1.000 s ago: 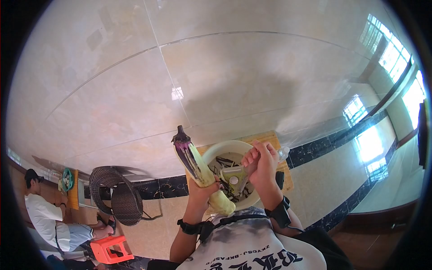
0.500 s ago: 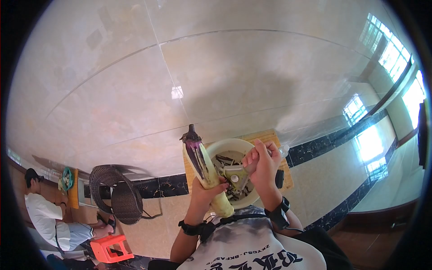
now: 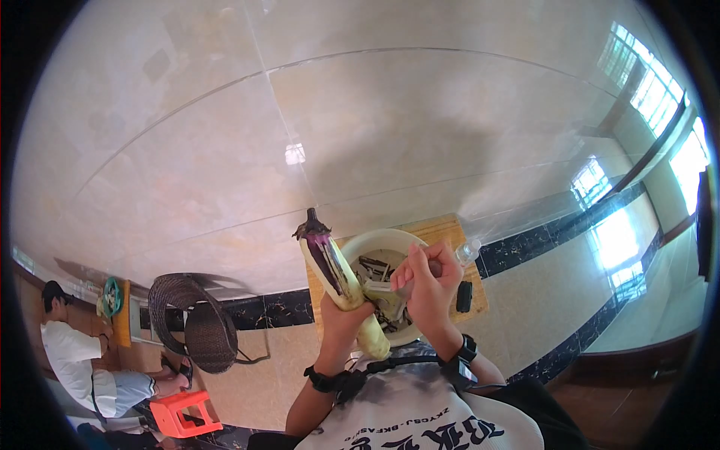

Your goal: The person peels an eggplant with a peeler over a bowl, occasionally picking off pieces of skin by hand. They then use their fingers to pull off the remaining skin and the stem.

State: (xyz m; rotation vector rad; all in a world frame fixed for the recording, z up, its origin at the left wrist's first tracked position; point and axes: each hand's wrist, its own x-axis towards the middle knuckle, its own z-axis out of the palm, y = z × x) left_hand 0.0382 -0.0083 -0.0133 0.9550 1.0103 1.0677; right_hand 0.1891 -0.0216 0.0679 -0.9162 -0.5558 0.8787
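My left hand (image 3: 344,324) is wrapped around a long eggplant (image 3: 334,274), tilted with its dark stem end up and away from me. Most of its skin is off, leaving pale flesh with purple strips near the stem. In my closed right hand (image 3: 429,289) is a peeler (image 3: 381,286), its head close against the eggplant's right side; contact is hard to make out. Below both hands sits a white basin (image 3: 365,240) holding dark peelings (image 3: 373,268). The basin's near side is partly hidden by my hands and the eggplant.
The basin rests on a wooden table (image 3: 448,227) against the tiled wall. A clear bottle (image 3: 468,252) and a small black object (image 3: 464,297) are at its right. Leftward are a wicker chair (image 3: 212,341), a red stool (image 3: 184,414) and a seated person (image 3: 71,360) beside another table.
My right hand has shifted down and left with the peeler, nearer the eggplant. The eggplant's stem end has tipped slightly left, and my left hand has turned a little around it.
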